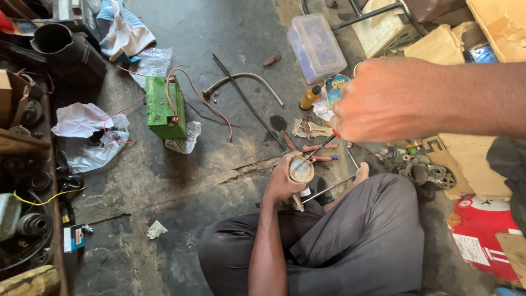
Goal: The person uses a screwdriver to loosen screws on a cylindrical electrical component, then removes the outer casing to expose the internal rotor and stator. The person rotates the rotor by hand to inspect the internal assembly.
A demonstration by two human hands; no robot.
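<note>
Floor (181, 181): dark stained concrete, cracked, strewn with parts. Green battery box (164, 107) with red wires stood at ten o'clock from the hands, well apart. Clear plastic tub (316, 46) lay at twelve o'clock. Right hand (383, 101), raised close to the camera, had fingers pressed together around a red-handled screwdriver (320, 147); its tip met the round part. Left hand (282, 181) gripped that small round metal part (301, 170), fingers curled beneath it, above the crossed legs.
</note>
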